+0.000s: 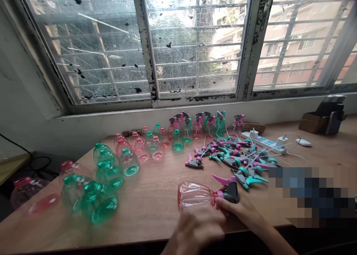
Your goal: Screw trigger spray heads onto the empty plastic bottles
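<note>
A pink see-through spray bottle (pixel 195 194) lies on its side in the air above the table's front edge, its base pointing left. Its grey and pink trigger sprayer (pixel 230 192) sits on the neck. My right hand (pixel 240 210) is closed around the neck and sprayer head. Just below the bottle's body is my left hand (pixel 199 227), smeared by motion; whether it touches the bottle cannot be made out. Beyond them lies a heap of loose trigger sprayers (pixel 231 154), pink-and-grey and teal-and-grey.
Several green bottles (pixel 100 203) and pink bottles (pixel 141 151), without sprayers, stand at the left. Bottles fitted with sprayers (pixel 198 126) line the window wall. At the right are a white power strip (pixel 263 141) with cables and a cardboard box (pixel 316 121). The wooden table (pixel 150 210) ends close to me.
</note>
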### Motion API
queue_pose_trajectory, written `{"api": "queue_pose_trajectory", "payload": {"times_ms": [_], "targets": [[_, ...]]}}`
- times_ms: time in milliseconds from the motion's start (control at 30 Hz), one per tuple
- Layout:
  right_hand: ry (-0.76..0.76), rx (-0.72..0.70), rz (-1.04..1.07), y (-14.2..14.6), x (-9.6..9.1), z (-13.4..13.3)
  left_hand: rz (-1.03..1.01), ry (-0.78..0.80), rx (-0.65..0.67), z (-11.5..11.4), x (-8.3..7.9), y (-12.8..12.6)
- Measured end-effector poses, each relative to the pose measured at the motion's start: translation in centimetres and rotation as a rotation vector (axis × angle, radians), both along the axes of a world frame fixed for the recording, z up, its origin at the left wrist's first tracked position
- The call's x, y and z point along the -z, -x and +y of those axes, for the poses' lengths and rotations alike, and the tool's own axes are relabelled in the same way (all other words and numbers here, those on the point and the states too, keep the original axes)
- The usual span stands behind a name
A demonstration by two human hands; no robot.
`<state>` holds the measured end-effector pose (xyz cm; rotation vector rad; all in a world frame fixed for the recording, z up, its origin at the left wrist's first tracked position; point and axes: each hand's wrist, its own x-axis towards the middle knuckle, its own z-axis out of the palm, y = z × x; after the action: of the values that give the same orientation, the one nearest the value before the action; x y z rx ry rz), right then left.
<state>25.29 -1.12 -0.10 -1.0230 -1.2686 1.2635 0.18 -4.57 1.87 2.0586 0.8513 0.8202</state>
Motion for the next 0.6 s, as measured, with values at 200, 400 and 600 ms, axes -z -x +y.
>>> {"api": "queue_pose_trajectory", "payload": {"times_ms": [200,400,600], "targets": [[-0.005,0.04,0.013,-0.1,0.5,0.2,-0.264,0.181,-0.405,4.9,-0.5,-0.1],[-0.021,0.14,0.119,-0.3,1.2,0.8,0.051,0.122,-0.326,5.4,0.0,-0.7],[-0.004,0.107,0.162,-0.2,1.1,0.7,0.051,0.072,-0.212,4.4,0.1,0.1]]}}
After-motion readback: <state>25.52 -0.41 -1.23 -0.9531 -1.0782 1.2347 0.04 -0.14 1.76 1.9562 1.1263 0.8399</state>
